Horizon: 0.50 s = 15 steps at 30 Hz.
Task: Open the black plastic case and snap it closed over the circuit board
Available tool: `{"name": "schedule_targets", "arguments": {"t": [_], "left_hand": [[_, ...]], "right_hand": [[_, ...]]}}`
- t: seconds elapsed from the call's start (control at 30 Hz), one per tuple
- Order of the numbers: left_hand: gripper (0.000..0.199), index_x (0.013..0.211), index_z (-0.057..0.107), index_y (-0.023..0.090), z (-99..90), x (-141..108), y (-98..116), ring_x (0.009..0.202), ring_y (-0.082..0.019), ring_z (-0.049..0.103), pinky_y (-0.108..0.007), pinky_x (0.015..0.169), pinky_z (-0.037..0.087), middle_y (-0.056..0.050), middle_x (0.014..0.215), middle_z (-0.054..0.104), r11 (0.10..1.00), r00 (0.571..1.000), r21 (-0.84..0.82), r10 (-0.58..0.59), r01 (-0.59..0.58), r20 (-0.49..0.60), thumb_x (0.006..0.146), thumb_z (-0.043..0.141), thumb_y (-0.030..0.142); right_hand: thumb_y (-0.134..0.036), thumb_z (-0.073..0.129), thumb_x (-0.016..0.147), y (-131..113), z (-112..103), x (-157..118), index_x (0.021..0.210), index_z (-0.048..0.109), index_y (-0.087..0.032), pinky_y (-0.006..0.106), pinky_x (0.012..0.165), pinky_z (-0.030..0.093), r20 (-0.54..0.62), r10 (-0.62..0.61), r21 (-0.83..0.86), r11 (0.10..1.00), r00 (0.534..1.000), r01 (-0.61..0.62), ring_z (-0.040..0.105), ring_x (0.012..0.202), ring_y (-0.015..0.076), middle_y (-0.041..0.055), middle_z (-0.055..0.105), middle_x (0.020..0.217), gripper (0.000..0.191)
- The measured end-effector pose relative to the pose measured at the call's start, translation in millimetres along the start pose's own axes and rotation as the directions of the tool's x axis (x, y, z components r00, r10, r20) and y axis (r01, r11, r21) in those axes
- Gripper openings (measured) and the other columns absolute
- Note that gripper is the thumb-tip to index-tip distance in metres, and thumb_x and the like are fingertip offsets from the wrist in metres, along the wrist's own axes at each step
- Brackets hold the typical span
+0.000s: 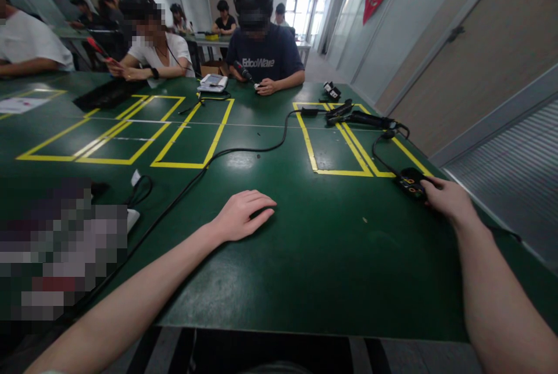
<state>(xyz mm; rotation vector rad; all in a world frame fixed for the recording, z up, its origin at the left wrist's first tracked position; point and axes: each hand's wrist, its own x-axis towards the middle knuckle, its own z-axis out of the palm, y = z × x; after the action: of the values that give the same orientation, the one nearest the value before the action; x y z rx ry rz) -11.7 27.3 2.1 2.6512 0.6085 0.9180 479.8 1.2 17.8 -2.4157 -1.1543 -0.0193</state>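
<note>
My left hand (244, 215) rests on the green tabletop, palm down, fingers stretched forward, with nothing in it. At the right side of the table, my right hand (449, 199) has its thumb and fingers on a small black control box (411, 182) with coloured markings on its face. Part of the box is hidden by the fingers. A thin black cable (378, 153) leads from it to a long black handle-like tool (370, 119) lying beyond, across the yellow tape.
Yellow tape rectangles (342, 173) mark the green table (305, 281). A long black cable (244, 150) crosses it diagonally. A small black-and-white part (332, 91) lies far right. Opposite, a person in a dark shirt (265, 51) handles a tool beside a white device (213, 83). Blurred items sit left.
</note>
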Motion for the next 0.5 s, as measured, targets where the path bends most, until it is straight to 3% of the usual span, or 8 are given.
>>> {"name": "schedule_targets", "arguments": {"t": [0.1, 0.2, 0.37, 0.5], "left_hand": [[0.026, 0.114, 0.071, 0.017, -0.3, 0.3, -0.2, 0.099, -0.021, 0.075, -0.037, 0.088, 0.061, -0.008, 0.108, 0.079, 1.0, 1.0, -0.001, -0.005, 0.005, 0.001, 0.108, 0.05, 0.03], [0.026, 0.114, 0.071, 0.017, -0.3, 0.2, -0.5, 0.098, -0.021, 0.075, -0.037, 0.087, 0.061, -0.009, 0.108, 0.079, 1.0, 1.0, 0.0, -0.002, 0.002, 0.005, 0.108, 0.05, 0.03], [0.026, 0.114, 0.072, 0.017, -0.1, -0.4, -0.5, 0.099, -0.021, 0.075, -0.037, 0.088, 0.06, -0.008, 0.108, 0.079, 1.0, 1.0, 0.001, 0.001, -0.001, 0.013, 0.108, 0.05, 0.03], [0.026, 0.114, 0.071, 0.017, 0.0, -0.7, -0.3, 0.099, -0.022, 0.075, -0.037, 0.088, 0.06, -0.008, 0.108, 0.08, 1.0, 1.0, 0.002, 0.004, -0.004, 0.015, 0.108, 0.05, 0.03]], "right_hand": [[-0.022, 0.056, 0.098, -6.8, -6.0, -2.1, 0.131, 0.072, 0.003, 0.036, 0.059, 0.045, 0.107, 0.149, 0.009, 0.989, 0.983, -0.151, 0.055, 0.043, 0.0191, 0.0135, 0.067, 0.063, 0.044], [-0.019, 0.049, 0.1, -12.7, -10.4, -6.3, 0.142, 0.066, -0.006, 0.036, 0.065, 0.045, 0.112, 0.188, 0.036, 0.981, 0.976, -0.193, 0.055, 0.049, 0.018, 0.0142, 0.071, 0.077, 0.048], [-0.023, 0.05, 0.097, -15.9, -13.7, -9.8, 0.14, 0.068, -0.013, 0.037, 0.086, 0.046, 0.022, 0.131, 0.105, 0.985, 0.991, -0.133, 0.063, 0.085, 0.0229, 0.0169, 0.072, 0.114, 0.048], [-0.04, 0.068, 0.084, -3.4, -8.0, -3.9, 0.128, 0.072, -0.014, 0.04, 0.095, 0.044, -0.141, 0.033, 0.215, 0.977, 0.989, -0.002, 0.06, 0.106, 0.0284, 0.0136, 0.071, 0.112, 0.051]]}}
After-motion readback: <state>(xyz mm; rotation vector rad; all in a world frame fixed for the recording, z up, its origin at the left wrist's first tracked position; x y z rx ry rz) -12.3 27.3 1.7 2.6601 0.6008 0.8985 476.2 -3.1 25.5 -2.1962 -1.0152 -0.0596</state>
